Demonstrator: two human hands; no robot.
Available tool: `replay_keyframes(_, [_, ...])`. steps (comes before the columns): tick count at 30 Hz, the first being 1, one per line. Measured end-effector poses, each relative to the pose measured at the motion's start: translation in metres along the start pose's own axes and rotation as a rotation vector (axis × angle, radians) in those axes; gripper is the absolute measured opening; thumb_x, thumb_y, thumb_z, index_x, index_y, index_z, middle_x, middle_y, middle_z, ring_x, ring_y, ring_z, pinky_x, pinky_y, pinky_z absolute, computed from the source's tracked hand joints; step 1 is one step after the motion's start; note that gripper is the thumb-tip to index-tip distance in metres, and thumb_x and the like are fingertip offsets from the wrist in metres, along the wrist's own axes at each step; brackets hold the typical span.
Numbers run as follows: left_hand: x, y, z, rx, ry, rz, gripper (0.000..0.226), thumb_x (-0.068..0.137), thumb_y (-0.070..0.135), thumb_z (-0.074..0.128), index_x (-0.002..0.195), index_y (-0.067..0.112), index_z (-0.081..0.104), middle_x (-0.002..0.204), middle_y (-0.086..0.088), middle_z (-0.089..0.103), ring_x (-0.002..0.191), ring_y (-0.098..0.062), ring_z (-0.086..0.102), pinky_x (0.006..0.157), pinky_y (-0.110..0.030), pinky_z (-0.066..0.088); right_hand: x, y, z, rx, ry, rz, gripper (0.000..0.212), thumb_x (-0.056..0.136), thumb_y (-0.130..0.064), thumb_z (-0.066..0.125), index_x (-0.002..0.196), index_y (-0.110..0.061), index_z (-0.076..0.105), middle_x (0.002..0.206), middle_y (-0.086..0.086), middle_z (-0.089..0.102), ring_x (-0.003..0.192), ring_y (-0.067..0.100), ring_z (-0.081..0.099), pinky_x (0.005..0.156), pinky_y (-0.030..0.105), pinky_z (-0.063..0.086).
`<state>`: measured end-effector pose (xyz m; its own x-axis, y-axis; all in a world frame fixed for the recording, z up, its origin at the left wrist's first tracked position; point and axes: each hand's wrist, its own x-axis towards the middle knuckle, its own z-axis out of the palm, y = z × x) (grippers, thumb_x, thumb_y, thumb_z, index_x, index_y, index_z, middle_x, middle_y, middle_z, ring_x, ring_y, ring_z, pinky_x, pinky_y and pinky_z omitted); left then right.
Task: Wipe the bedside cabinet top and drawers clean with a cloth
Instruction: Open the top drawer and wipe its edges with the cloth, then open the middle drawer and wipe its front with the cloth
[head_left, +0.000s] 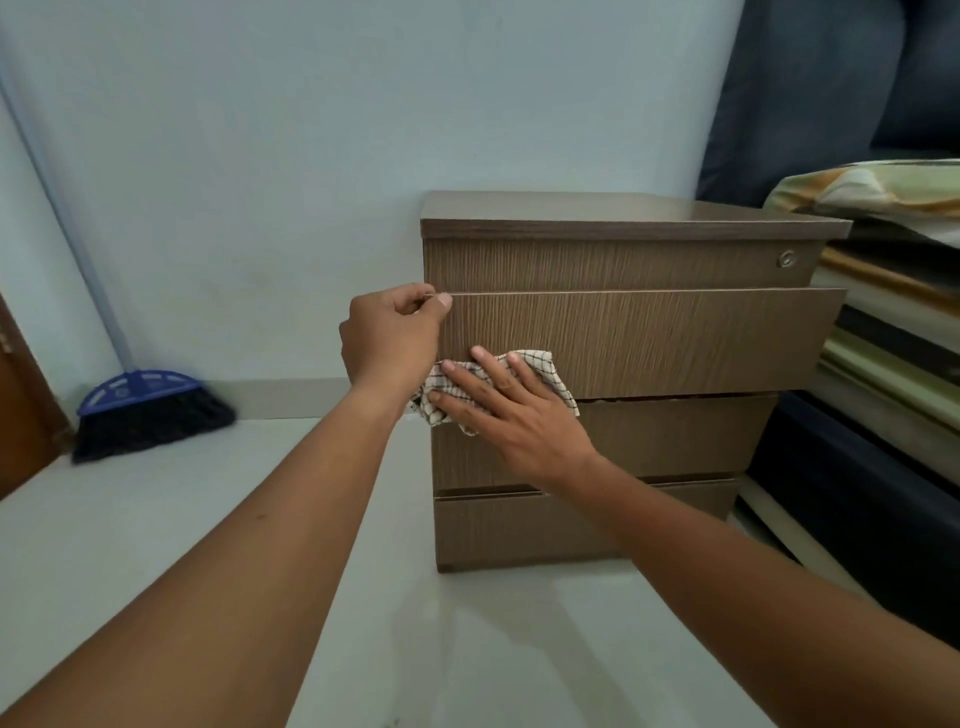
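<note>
head view, from the left: a blue broom (150, 410) leans in the corner against the pale wall (260, 156), its dark bristles on the light floor (156, 545), well apart from the work. next comes the left hand (392, 332), curled nearly closed, thumb and fingertips pinched on the upper left corner of the second drawer (649, 338), which stands pulled out a little from the bedside cabinet (623, 249). just below and to the right, the right hand (514, 410) lies flat and spread, fingers wide, pressing the checked cloth (545, 371) against the lower left part of that drawer front; it grips nothing, only pins the cloth under the palm.

the cloth looks thin, soft and light, bunched under the fingers, so it will likely slide easily on the smooth laminate and is best driven by a flat palm rather than a pinch. the drawer panel seems stiff and fairly light; steadying it by its top edge, as the left hand does, should stop it rolling in under the wiping pressure. the cabinet top (597, 208) is bare, a round lock (787, 258) sits at the top drawer's right end, and to the far right a bed (883, 338) with layered bedding stands just beside the cabinet.
</note>
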<state>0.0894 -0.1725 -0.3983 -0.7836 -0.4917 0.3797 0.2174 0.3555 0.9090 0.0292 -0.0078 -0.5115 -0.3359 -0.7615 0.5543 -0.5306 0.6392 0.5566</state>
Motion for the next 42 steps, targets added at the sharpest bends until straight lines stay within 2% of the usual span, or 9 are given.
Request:
replay_keyframes(3, [-0.005, 0.005, 0.003, 0.03, 0.047, 0.003, 0.021, 0.086, 0.043, 0.066, 0.095, 0.027, 0.077, 0.089, 0.015, 0.071, 0.099, -0.012, 0.066, 0.09, -0.028, 0.048, -0.016, 0.016, -0.002, -0.02, -0.045, 0.007, 0.088, 0.088, -0.016, 0.059, 0.161, -0.032, 0.011, 0.169, 0.003, 0.0, 0.156, 0.029, -0.001, 0.126, 0.05, 0.003])
replay_keyframes(6, [-0.016, 0.01, 0.014, 0.198, 0.116, 0.057, 0.039, 0.089, 0.045, 0.059, 0.121, 0.025, 0.07, 0.122, 0.003, 0.07, 0.119, -0.022, 0.06, 0.104, -0.04, 0.044, -0.034, 0.035, -0.007, -0.034, -0.043, 0.143, 0.085, 0.091, -0.018, 0.057, 0.161, -0.033, 0.01, 0.17, 0.005, 0.005, 0.156, 0.03, 0.001, 0.125, 0.053, 0.005])
replay_keyframes(11, [-0.039, 0.009, 0.052, 0.645, -0.022, 0.447, 0.064, 0.092, 0.051, 0.049, 0.149, 0.024, 0.041, 0.157, 0.004, 0.036, 0.149, -0.024, 0.02, 0.118, -0.051, 0.014, -0.059, 0.075, -0.015, 0.02, 0.003, 0.599, 0.073, 0.1, -0.028, 0.05, 0.161, -0.035, 0.011, 0.17, 0.005, 0.003, 0.156, 0.031, 0.003, 0.124, 0.056, 0.011])
replay_keyframes(18, [-0.057, -0.002, 0.104, 0.877, -0.164, 0.624, 0.077, 0.092, 0.058, 0.045, 0.155, 0.019, 0.026, 0.163, -0.002, 0.02, 0.151, -0.028, 0.008, 0.119, -0.058, 0.006, -0.091, 0.14, -0.022, 0.277, 0.098, 1.095, 0.066, 0.107, -0.027, 0.034, 0.16, -0.038, -0.004, 0.169, -0.001, -0.013, 0.156, 0.025, -0.011, 0.126, 0.053, 0.006])
replay_keyframes(21, [-0.065, -0.01, 0.119, 0.937, -0.169, 0.644, 0.08, 0.089, 0.058, 0.049, 0.155, 0.02, 0.024, 0.165, -0.004, 0.011, 0.152, -0.03, 0.003, 0.117, -0.059, -0.003, -0.108, 0.162, -0.017, 0.383, 0.21, 1.271, 0.067, 0.106, -0.025, 0.036, 0.16, -0.038, -0.002, 0.17, -0.003, -0.01, 0.156, 0.025, -0.004, 0.124, 0.056, 0.019])
replay_keyframes(24, [-0.075, -0.022, 0.13, 0.912, -0.167, 0.661, 0.084, 0.084, 0.052, 0.06, 0.155, 0.025, 0.024, 0.166, -0.005, 0.006, 0.152, -0.031, -0.002, 0.114, -0.059, -0.009, -0.124, 0.173, -0.014, 0.386, 0.314, 1.352, 0.067, 0.104, -0.017, 0.041, 0.16, -0.037, 0.012, 0.17, -0.004, 0.008, 0.151, 0.025, 0.026, 0.113, 0.05, 0.04])
replay_keyframes(29, [-0.086, -0.052, 0.136, 0.836, -0.264, 0.769, 0.066, 0.085, 0.034, 0.067, 0.145, 0.018, 0.047, 0.148, -0.002, 0.049, 0.142, -0.023, 0.036, 0.109, -0.047, 0.025, -0.145, 0.177, -0.011, 0.415, 0.41, 1.605, 0.028, 0.102, -0.016, 0.046, 0.124, -0.021, 0.062, 0.112, 0.009, 0.069, 0.102, 0.029, 0.065, 0.086, 0.04, 0.051])
replay_keyframes(35, [-0.087, -0.067, 0.126, 0.899, -0.271, 0.583, 0.053, 0.09, 0.033, 0.064, 0.138, 0.013, 0.054, 0.127, -0.002, 0.066, 0.118, -0.021, 0.06, 0.103, -0.042, 0.035, -0.186, 0.158, -0.003, 0.638, 0.127, 1.769, 0.02, 0.101, -0.022, 0.052, 0.101, -0.019, 0.072, 0.094, 0.007, 0.069, 0.092, 0.025, 0.065, 0.076, 0.034, 0.048])
replay_keyframes(42, [-0.085, -0.051, 0.121, 0.907, -0.268, 0.47, 0.02, 0.097, 0.023, 0.055, 0.114, 0.022, 0.066, 0.097, 0.0, 0.07, 0.095, -0.021, 0.061, 0.089, -0.04, 0.031, -0.156, 0.115, -0.03, 0.581, 0.475, 1.543, 0.016, 0.1, -0.021, 0.052, 0.099, -0.021, 0.068, 0.093, -0.003, 0.066, 0.086, 0.014, 0.061, 0.079, 0.038, 0.054])
